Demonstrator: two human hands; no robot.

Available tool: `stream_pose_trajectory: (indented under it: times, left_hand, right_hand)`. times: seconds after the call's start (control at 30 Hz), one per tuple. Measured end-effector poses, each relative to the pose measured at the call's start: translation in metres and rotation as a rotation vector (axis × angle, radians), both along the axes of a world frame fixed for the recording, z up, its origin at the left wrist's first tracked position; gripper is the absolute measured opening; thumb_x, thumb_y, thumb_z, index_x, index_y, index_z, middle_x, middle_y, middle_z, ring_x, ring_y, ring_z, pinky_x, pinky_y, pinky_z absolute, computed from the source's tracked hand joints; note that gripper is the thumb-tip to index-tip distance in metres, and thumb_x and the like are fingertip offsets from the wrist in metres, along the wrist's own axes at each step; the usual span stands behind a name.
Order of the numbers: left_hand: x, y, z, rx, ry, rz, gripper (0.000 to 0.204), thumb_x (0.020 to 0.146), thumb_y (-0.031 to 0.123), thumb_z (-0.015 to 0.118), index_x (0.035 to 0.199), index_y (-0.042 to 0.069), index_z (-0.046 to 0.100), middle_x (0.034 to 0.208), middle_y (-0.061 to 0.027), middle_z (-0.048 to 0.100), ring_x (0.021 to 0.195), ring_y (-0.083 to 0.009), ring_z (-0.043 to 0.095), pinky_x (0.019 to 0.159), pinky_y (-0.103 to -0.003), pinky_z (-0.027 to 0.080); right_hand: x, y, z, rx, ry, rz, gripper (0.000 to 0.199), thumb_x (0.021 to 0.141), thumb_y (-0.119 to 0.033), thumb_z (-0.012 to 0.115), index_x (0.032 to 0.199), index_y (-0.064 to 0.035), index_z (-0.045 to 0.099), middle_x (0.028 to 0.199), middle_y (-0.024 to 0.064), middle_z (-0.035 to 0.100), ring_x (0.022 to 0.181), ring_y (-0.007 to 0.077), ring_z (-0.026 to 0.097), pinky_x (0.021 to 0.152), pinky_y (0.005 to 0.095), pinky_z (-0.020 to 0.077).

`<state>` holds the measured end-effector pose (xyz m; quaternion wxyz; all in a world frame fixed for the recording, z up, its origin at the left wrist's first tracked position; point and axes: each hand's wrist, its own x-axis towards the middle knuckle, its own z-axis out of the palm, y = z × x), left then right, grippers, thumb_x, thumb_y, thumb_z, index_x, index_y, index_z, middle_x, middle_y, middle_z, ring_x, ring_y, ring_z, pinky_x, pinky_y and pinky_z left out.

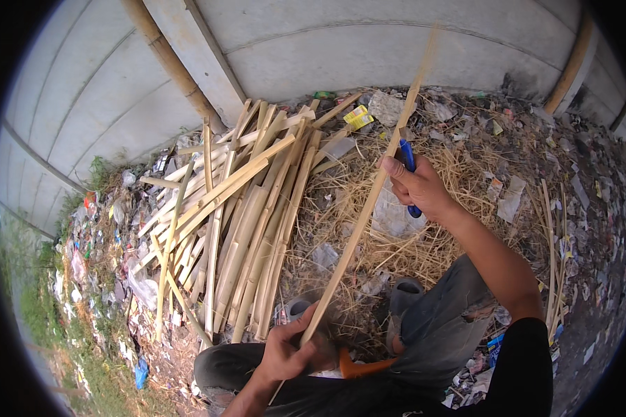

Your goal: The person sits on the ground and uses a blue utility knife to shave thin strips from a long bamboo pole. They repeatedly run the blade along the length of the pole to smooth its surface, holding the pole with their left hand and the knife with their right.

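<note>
A long thin bamboo strip (360, 226) runs slanting from my lap up toward the wall. My left hand (292, 347) grips its lower end just above my knees. My right hand (419, 189) is stretched out farther up the strip, closed on a blue-handled knife (409, 167) that lies against the strip. An orange object (355, 367) rests on my lap by the left hand.
A heap of split bamboo slats (243, 222) lies to my left against a grey concrete wall (368, 48). Dry straw shavings (368, 236) and scattered litter cover the ground. Several thin strips (553, 243) lie at the right. Grass (42, 313) grows at the far left.
</note>
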<state>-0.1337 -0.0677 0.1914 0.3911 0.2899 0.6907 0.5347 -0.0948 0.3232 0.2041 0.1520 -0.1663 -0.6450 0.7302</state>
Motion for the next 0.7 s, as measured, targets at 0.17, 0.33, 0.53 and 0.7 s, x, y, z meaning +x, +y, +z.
stream_pose_trajectory:
  times: [0.17, 0.33, 0.53, 0.7]
  left_hand:
    - [-0.001, -0.002, 0.002, 0.059, -0.213, 0.012, 0.062, 0.091, 0.007, 0.068, 0.149, -0.006, 0.049, 0.076, -0.0005, 0.060, 0.062, -0.0073, 0.055, 0.058, -0.024, 0.043]
    - [-0.003, -0.004, 0.000, 0.099, -0.437, -0.018, 0.063, 0.094, 0.008, 0.064, 0.152, -0.003, 0.045, 0.076, 0.0007, 0.056, 0.055, -0.0073, 0.048, 0.048, -0.023, 0.036]
    - [-0.004, -0.002, 0.019, 0.028, -0.601, 0.039, 0.062, 0.093, 0.012, 0.062, 0.151, 0.000, 0.046, 0.073, -0.0016, 0.051, 0.051, -0.0091, 0.045, 0.045, -0.023, 0.031]
    - [-0.004, 0.003, 0.020, 0.038, -0.594, 0.051, 0.059, 0.093, 0.011, 0.058, 0.151, 0.003, 0.047, 0.072, -0.0013, 0.047, 0.050, -0.0090, 0.043, 0.043, -0.024, 0.028]
  right_hand:
    - [-0.007, -0.042, 0.007, 0.192, 0.056, 0.045, 0.036, 0.098, -0.041, 0.074, 0.104, -0.0059, 0.064, 0.067, -0.0061, 0.051, 0.053, 0.0033, 0.043, 0.048, 0.0259, 0.0341]
    - [-0.007, -0.048, 0.005, 0.321, 0.048, -0.031, 0.046, 0.093, -0.048, 0.078, 0.105, -0.0045, 0.071, 0.081, -0.0015, 0.065, 0.064, 0.0053, 0.050, 0.060, 0.0266, 0.0436]
    - [-0.001, -0.057, 0.010, 0.652, -0.068, 0.102, 0.056, 0.102, -0.057, 0.057, 0.102, -0.0023, 0.070, 0.075, 0.0087, 0.066, 0.063, 0.0209, 0.061, 0.062, 0.0370, 0.0485]
    - [0.009, -0.089, 0.017, 0.822, -0.155, 0.297, 0.055, 0.104, -0.055, 0.050, 0.098, -0.0041, 0.070, 0.069, 0.0177, 0.067, 0.069, 0.0387, 0.070, 0.066, 0.0483, 0.0528]
